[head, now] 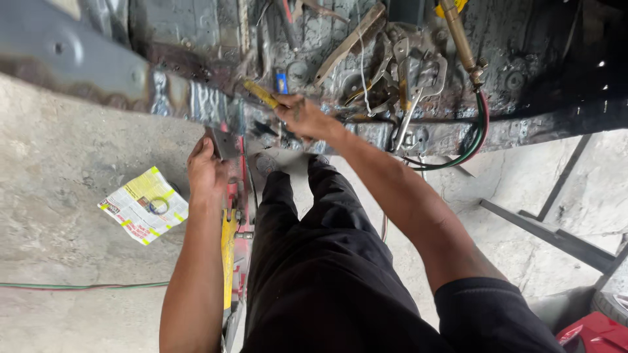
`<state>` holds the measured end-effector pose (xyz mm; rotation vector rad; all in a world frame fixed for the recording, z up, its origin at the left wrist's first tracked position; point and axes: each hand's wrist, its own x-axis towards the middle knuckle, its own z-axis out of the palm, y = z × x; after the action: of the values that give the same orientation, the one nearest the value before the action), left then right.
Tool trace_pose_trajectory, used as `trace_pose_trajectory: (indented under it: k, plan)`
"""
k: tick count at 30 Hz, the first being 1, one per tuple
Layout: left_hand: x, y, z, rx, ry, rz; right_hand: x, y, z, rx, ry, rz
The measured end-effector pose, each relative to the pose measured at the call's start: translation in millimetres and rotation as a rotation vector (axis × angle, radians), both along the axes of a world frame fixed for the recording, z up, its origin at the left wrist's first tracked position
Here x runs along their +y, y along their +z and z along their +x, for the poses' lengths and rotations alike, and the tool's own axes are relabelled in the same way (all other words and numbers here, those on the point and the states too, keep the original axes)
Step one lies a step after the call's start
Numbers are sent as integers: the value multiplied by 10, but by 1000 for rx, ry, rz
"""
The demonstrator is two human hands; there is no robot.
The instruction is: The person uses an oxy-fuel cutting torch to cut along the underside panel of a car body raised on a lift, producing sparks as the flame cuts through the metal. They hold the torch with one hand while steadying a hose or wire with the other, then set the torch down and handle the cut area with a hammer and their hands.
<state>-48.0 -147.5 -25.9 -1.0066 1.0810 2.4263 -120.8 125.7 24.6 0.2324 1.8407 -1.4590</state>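
arms: bare forearms | right sleeve [487, 307]: short, black | trousers [320, 261]: black, loose | shoe [265, 163]: grey, scuffed

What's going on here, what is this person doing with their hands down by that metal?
A person stands on a concrete floor at the edge of a worn, scorched metal panel. Their left hand holds a small grey metal plate against that edge. Their right hand grips a yellow-handled tool. Locking pliers and a brass torch with hoses lie on the panel.
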Motion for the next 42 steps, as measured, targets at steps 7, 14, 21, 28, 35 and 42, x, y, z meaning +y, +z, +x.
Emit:
trace_pose_trajectory:
  k: [7, 14, 21, 28, 35, 42]
  plan:
    - [92, -47, 156, -3, 36, -56, 3, -286, -264, 155, 263, 25]
    - [196, -43, 247, -42, 141, -71, 68, -484, -428, 236, 187, -109]
    - [263, -48, 399, -58, 143, -114, 0, -498, 18, 362, 183, 3]
    - [703, 496, 1049, 119, 100, 166, 240, 348, 1056, 530, 182, 131]
    - [1053, 324, 1205, 41, 229, 51, -47, 657, 1530, 642, 331, 130]
    - [1119, 23, 1359, -3, 117, -24, -415, 162, 1547, 483, 173, 292]
